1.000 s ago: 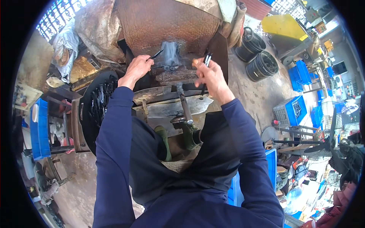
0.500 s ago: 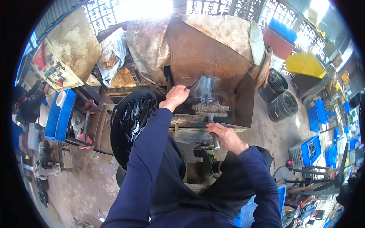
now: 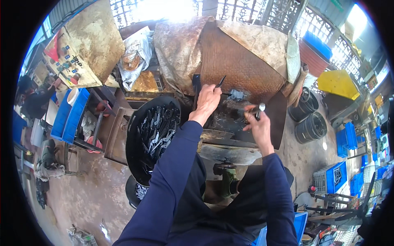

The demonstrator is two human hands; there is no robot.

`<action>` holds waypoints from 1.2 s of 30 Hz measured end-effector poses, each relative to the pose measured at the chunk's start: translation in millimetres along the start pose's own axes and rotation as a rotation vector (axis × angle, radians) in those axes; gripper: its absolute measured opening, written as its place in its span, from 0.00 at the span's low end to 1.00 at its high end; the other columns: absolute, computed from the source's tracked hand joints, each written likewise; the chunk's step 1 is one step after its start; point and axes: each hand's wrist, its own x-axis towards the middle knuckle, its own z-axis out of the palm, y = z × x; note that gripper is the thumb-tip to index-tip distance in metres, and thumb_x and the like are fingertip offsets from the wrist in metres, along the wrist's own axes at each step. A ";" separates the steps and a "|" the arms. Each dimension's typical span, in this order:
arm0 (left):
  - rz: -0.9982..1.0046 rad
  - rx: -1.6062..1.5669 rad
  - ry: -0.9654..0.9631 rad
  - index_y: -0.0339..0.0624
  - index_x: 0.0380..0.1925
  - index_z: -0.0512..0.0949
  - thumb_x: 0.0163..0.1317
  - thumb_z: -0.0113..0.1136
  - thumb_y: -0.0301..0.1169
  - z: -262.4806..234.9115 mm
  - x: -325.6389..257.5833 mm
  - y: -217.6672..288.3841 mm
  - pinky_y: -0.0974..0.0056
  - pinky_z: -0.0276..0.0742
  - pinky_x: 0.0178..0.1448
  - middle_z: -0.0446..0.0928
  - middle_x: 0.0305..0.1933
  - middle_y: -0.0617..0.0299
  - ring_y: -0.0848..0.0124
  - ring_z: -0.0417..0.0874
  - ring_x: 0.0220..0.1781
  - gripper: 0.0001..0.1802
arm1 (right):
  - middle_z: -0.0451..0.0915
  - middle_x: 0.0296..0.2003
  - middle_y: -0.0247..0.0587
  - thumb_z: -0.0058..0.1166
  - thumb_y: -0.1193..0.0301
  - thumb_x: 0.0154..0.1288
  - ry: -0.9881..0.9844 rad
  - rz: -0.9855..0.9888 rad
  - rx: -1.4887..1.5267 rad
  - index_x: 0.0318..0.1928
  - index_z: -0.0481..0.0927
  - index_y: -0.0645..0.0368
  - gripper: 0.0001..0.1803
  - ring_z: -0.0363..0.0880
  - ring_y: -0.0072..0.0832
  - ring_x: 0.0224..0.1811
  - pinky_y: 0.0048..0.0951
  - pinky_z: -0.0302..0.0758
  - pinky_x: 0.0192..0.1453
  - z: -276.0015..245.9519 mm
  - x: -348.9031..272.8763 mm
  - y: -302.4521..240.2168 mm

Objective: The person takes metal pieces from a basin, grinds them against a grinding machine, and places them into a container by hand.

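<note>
My left hand [image 3: 208, 101] is closed on a thin dark metal strip [image 3: 222, 80], whose narrow end sticks out above the fingers. My right hand [image 3: 259, 126] grips a tool with a shiny rounded metal end [image 3: 262, 107]; the rest of it is hidden or blurred. Both hands are over a dark metal trough [image 3: 276, 117] below a hanging brown sheet [image 3: 242, 61]. Between them a pale, watery-looking patch [image 3: 237, 95] shows at the sheet's foot. Beside my left forearm stands a black tub [image 3: 132, 141] holding many flat dark metal pieces [image 3: 158, 127].
Below the trough is a green machine stand [image 3: 230, 180] with a small handwheel, between my legs. On the left are a blue bin [image 3: 69, 119] and a control box [image 3: 67, 63]. Black barrels [image 3: 310, 127] and blue crates stand on the right. A person [image 3: 37, 98] works at the far left.
My right hand has moved up and to the right, tilting its tool so the end faces up. My left hand, with the dark strip, is slightly further right in view. The falling spray looks smaller.
</note>
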 end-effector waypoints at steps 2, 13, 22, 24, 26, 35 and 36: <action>0.021 -0.059 0.042 0.33 0.40 0.81 0.67 0.53 0.40 1.3 -5.3 8.4 0.49 0.74 0.55 0.77 0.46 0.40 0.44 0.79 0.50 0.18 | 0.82 0.44 0.37 0.59 0.73 0.72 0.036 0.014 0.037 0.53 0.80 0.62 0.12 0.80 0.21 0.34 0.24 0.82 0.26 5.4 21.6 -4.5; 0.030 -0.110 0.074 0.31 0.40 0.81 0.65 0.58 0.33 -8.5 -10.4 19.7 0.52 0.74 0.51 0.77 0.42 0.43 0.48 0.79 0.46 0.14 | 0.83 0.37 0.41 0.61 0.66 0.70 0.172 -0.014 -0.071 0.52 0.80 0.65 0.16 0.81 0.27 0.21 0.29 0.80 0.18 14.6 120.1 11.8; -0.066 -0.165 -0.048 0.35 0.42 0.81 0.69 0.56 0.38 -12.4 -11.2 31.4 0.54 0.77 0.47 0.82 0.37 0.46 0.55 0.84 0.41 0.15 | 0.83 0.34 0.42 0.60 0.64 0.71 0.198 -0.028 -0.140 0.50 0.80 0.64 0.16 0.81 0.28 0.19 0.30 0.78 0.19 16.8 126.3 12.4; -0.092 -0.181 -0.073 0.34 0.41 0.82 0.69 0.56 0.37 -10.5 -11.7 32.4 0.58 0.77 0.44 0.83 0.32 0.49 0.61 0.85 0.36 0.15 | 0.83 0.31 0.42 0.60 0.63 0.72 0.212 -0.049 -0.153 0.49 0.80 0.64 0.16 0.82 0.30 0.16 0.31 0.77 0.19 16.6 127.3 12.6; -0.080 -0.167 -0.069 0.35 0.41 0.82 0.69 0.56 0.37 -10.9 -12.6 30.3 0.60 0.78 0.42 0.82 0.29 0.52 0.65 0.85 0.33 0.15 | 0.83 0.35 0.41 0.61 0.64 0.71 0.181 -0.010 -0.176 0.52 0.80 0.65 0.17 0.81 0.27 0.19 0.29 0.78 0.18 15.8 128.2 13.0; -0.044 -0.176 -0.070 0.33 0.41 0.81 0.70 0.56 0.37 -4.8 -12.0 20.0 0.61 0.76 0.39 0.81 0.26 0.56 0.68 0.81 0.30 0.16 | 0.83 0.35 0.41 0.62 0.64 0.70 0.165 -0.014 -0.205 0.53 0.80 0.64 0.19 0.81 0.28 0.16 0.29 0.77 0.19 15.0 127.0 6.2; -0.041 -0.178 -0.073 0.33 0.41 0.81 0.70 0.56 0.37 -4.4 -12.2 22.5 0.61 0.76 0.39 0.81 0.26 0.56 0.68 0.81 0.30 0.16 | 0.83 0.35 0.41 0.62 0.64 0.70 0.169 -0.015 -0.206 0.53 0.80 0.64 0.19 0.81 0.28 0.16 0.29 0.77 0.19 14.1 127.0 6.0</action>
